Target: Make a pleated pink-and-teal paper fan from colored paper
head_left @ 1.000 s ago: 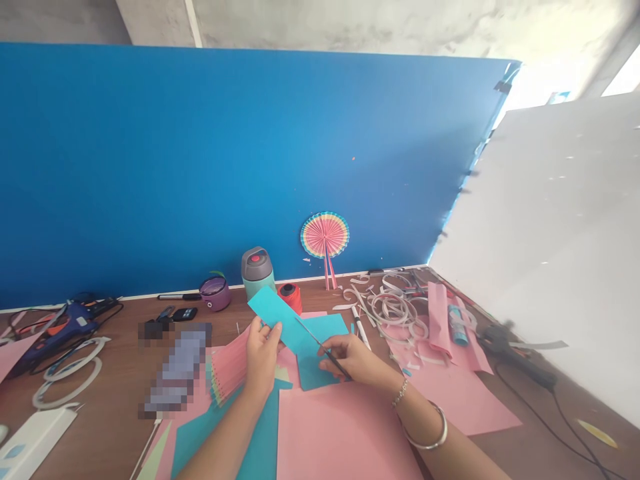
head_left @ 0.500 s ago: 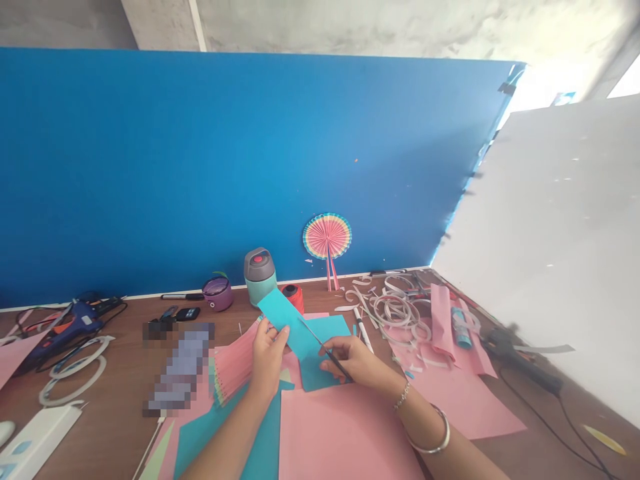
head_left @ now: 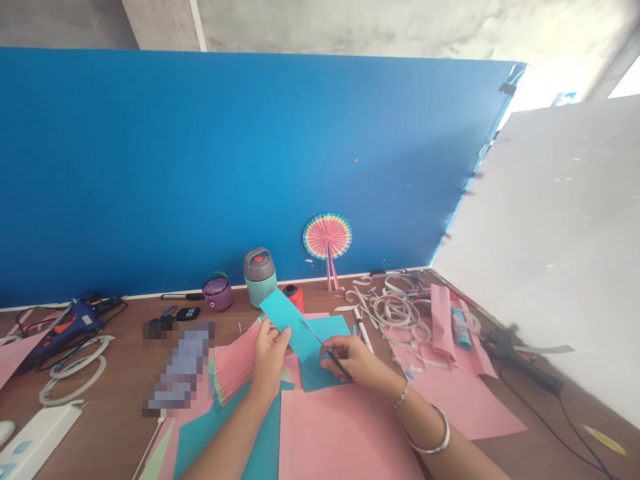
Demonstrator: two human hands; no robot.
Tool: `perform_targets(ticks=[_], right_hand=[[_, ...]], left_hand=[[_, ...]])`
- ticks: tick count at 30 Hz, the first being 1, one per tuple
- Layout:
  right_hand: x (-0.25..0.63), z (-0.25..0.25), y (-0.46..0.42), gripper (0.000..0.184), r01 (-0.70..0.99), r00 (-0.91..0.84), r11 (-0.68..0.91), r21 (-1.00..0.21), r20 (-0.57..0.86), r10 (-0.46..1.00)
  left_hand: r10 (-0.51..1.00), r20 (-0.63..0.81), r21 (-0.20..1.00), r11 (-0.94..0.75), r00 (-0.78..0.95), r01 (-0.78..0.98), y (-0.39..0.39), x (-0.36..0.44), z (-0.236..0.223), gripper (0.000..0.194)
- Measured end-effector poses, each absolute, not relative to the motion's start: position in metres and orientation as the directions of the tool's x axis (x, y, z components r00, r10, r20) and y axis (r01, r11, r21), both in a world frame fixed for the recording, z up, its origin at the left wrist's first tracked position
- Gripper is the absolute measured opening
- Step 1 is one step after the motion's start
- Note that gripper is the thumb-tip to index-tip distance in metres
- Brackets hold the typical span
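Shifted slightly rightward, the left hand (head_left: pixel 270 353) pinches blue paper (head_left: pixel 283 312); beside it, the right hand (head_left: pixel 356 361) grips scissors (head_left: pixel 327 351) against the paper.

bare worktop (head_left: pixel 115 373) between the coiled white tube (head_left: pixel 75 373) and the blurred-out object (head_left: pixel 180 370), bottle (head_left: pixel 260 279) and red spool (head_left: pixel 294 297) standing behind the papers, curled strips (head_left: pixel 395 312) crowding the right

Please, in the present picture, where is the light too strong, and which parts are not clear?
Head view: glare burns out the background at upper right, above the pale panel; soft shadow darkens the blue panel's right part; blocky pixelation hides a flat item beside the left hand.
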State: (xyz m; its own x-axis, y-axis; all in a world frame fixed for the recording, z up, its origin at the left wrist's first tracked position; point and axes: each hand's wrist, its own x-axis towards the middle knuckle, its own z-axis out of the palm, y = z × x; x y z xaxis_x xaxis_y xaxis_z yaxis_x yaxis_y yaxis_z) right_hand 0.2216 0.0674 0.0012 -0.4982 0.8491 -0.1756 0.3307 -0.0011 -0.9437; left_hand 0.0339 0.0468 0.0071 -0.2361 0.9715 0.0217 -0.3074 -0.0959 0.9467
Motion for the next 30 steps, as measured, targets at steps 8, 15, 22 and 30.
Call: perform_targets(ticks=[8, 15, 22, 30], right_hand=[[0.2213, 0.001, 0.0679, 0.028, 0.35, -0.489, 0.006, -0.937, -0.177, 0.854], [0.2201, 0.0012, 0.068, 0.03, 0.341, -0.489, -0.012, -0.94, -0.188, 0.852], [0.2186, -0.0015, 0.0677, 0.036, 0.312, -0.489, -0.03, -0.95, -0.187, 0.852], [0.2196, -0.0026, 0.0691, 0.034, 0.318, -0.479, -0.028, -0.948, -0.186, 0.858]], left_hand=[[0.969, 0.024, 0.95, -0.099, -0.247, -0.296, 0.0457, 0.034, 0.0082, 0.032], [0.973, 0.027, 0.943, -0.102, -0.231, -0.318, 0.0459, 0.0356, 0.007, 0.032], [0.987, -0.004, 0.937, -0.054, -0.163, -0.345, 0.0414, 0.0419, 0.0106, 0.037], [0.981, 0.017, 0.934, -0.085, -0.193, -0.348, 0.0412, 0.0421, 0.0129, 0.038]])
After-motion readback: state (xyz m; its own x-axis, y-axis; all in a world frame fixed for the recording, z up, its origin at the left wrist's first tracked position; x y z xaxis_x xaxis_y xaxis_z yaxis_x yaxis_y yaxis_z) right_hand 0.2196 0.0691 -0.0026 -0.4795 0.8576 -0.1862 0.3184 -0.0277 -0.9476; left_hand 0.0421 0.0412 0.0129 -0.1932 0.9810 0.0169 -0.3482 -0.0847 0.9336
